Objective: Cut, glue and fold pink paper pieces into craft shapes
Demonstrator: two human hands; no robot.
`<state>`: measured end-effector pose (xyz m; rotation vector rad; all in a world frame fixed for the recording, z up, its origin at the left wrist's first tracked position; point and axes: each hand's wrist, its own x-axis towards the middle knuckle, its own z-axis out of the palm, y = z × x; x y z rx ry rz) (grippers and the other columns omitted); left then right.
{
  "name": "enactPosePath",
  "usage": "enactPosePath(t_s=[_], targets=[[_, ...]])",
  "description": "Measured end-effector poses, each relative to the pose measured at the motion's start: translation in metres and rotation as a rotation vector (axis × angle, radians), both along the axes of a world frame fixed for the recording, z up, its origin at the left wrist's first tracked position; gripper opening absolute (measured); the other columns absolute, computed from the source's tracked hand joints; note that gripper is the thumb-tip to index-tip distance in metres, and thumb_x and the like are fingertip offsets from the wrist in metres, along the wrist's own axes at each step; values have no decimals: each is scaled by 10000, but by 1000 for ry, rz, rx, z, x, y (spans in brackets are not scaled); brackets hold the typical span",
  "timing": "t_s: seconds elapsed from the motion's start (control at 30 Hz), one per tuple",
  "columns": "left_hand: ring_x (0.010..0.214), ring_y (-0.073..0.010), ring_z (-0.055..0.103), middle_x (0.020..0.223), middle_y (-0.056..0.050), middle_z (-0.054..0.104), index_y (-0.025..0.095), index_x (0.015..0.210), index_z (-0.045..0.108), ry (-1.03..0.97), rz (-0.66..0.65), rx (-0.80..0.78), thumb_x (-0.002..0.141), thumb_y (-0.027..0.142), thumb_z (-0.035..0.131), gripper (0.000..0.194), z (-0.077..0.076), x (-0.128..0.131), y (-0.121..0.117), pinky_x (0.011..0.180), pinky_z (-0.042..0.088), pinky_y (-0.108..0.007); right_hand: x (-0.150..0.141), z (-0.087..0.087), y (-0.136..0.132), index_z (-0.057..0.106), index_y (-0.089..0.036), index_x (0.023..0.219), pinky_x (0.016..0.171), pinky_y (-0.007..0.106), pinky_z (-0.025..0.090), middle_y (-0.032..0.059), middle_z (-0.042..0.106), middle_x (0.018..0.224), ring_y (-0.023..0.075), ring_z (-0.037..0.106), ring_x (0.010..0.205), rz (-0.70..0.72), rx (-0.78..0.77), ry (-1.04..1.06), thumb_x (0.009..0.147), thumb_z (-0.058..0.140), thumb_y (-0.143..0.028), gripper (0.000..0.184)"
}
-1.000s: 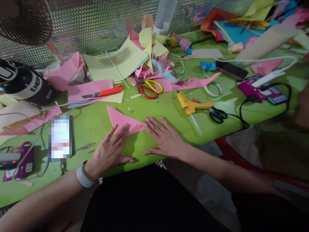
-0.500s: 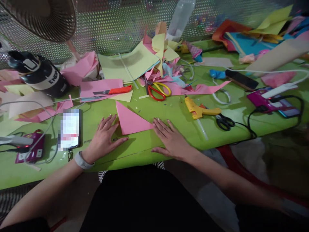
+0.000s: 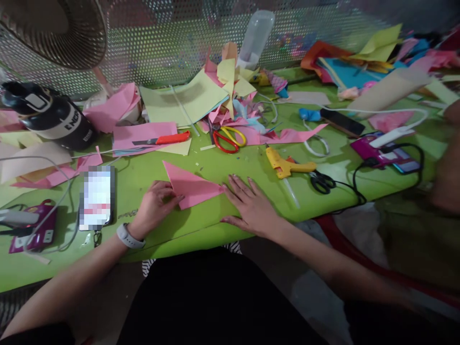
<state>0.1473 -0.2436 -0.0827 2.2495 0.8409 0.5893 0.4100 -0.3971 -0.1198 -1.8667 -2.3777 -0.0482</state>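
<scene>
A folded triangle of pink paper point(image 3: 192, 188) lies on the green tabletop point(image 3: 201, 225) in front of me. My left hand point(image 3: 156, 203) pinches its left edge between thumb and curled fingers, and that side looks slightly raised. My right hand point(image 3: 251, 206) is flat on the table with fingers stretched out, the fingertips touching the triangle's right point. Beyond the paper lie red-and-yellow-handled scissors point(image 3: 228, 140) and a red utility knife point(image 3: 168, 139). A yellow glue gun point(image 3: 285, 164) with a clear glue stick rests to the right of my right hand.
Left of my left hand are a phone point(image 3: 97, 199) and a purple power strip point(image 3: 34, 227); behind them stands a black bottle point(image 3: 53, 115). Paper scraps point(image 3: 230, 105) pile at the back. Right are black scissors point(image 3: 322, 182), another purple power strip point(image 3: 373, 151) and a blurred person's arm point(image 3: 447, 167).
My left hand has gone from lying flat with spread fingers to pinching the triangle's left edge. The paper has tilted a little. My right hand stays flat at its right point. The view has shifted slightly.
</scene>
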Motion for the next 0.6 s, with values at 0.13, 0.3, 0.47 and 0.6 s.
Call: enactPosePath(t_s=[0.13, 0.3, 0.47, 0.6], targets=[[1001, -252, 634, 1056, -84, 725, 214, 813, 750, 17, 14, 92, 913, 341, 654, 188, 1, -7, -3, 833, 570, -476, 10, 3, -4, 357, -53, 1538, 1191, 625, 201, 276, 292, 1590, 379, 218, 1517, -102, 6, -1, 937, 303, -742, 916], [1272, -306, 536, 1393, -107, 575, 215, 896, 713, 43, 138, 254, 917, 425, 650, 221, 9, -19, 2, 1048, 440, -605, 23, 3, 0, 302, -26, 1555, 1187, 631, 212, 274, 325, 1578, 379, 265, 1501, -157, -15, 22, 930, 292, -756, 961], [1286, -363, 502, 1406, -184, 545, 176, 1209, 632, 165, 63, 255, 792, 637, 711, 627, 7, 4, 7, 1039, 446, -608, 23, -1, 3, 281, -52, 1567, 1187, 613, 233, 239, 326, 1589, 351, 300, 1494, -146, -31, 33, 951, 273, -731, 917], [1225, -326, 534, 1324, -164, 607, 145, 1198, 637, 175, 10, 250, 868, 569, 663, 538, 8, 31, 10, 1016, 470, -550, 22, -3, 2, 304, -45, 1555, 1196, 600, 232, 225, 302, 1603, 340, 276, 1505, -154, -34, 37, 971, 265, -700, 879]])
